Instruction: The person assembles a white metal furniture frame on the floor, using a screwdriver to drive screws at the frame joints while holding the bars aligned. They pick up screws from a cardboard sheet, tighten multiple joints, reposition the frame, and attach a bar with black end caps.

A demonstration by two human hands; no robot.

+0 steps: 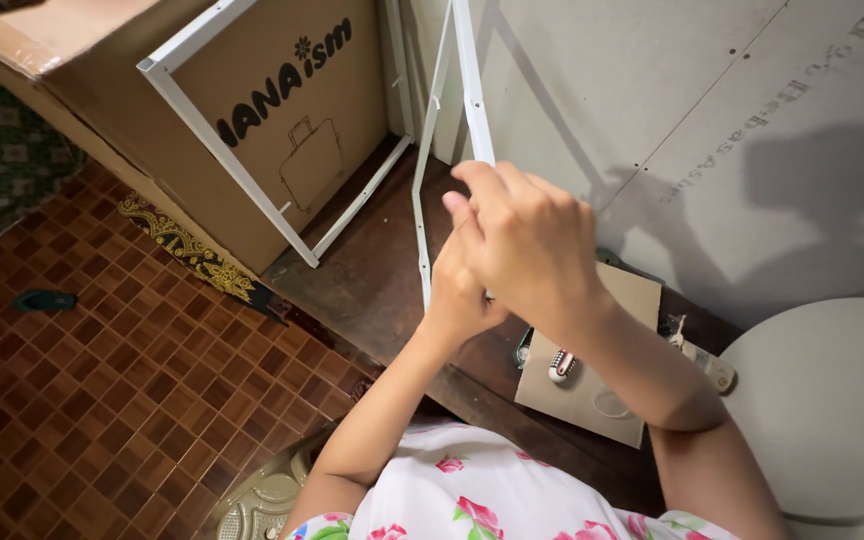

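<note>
Right hand: right hand (527, 245) is in front, fingers curled in tight; it seems to pinch something small at the thin white metal frame piece (472, 90), but what sits under the fingers is hidden
Left hand: left hand (457, 290) is tucked under and behind the right one, touching it; its fingers are mostly hidden, so I cannot tell how far they are open or what they hold
Frame piece: thin white metal frame piece stands nearly upright, leaning by the grey wall board (712, 130); one bar goes down behind both hands, and another thin bar with small holes runs down to the left of them
Second frame: a white metal frame shaped like a square (222, 150) leans tilted on the big brown cardboard box (282, 100); it is apart from the hands
Ledge: dark brown wooden ledge (372, 290) lies under the frames and hands
Card: flat brown piece of cardboard (592, 400) rests on the ledge just below the right arm; a small white and red thing (561, 366) lies on it, too small to tell what it is
Round thing: big white round surface (832, 400) is at the right, near the right arm
Floor: brown floor with little square tiles (82, 400) is at the left; a small teal thing (44, 299) lies on it, well apart from the hands
Clothes: the person wears a white top with pink flowers (472, 500)
</note>
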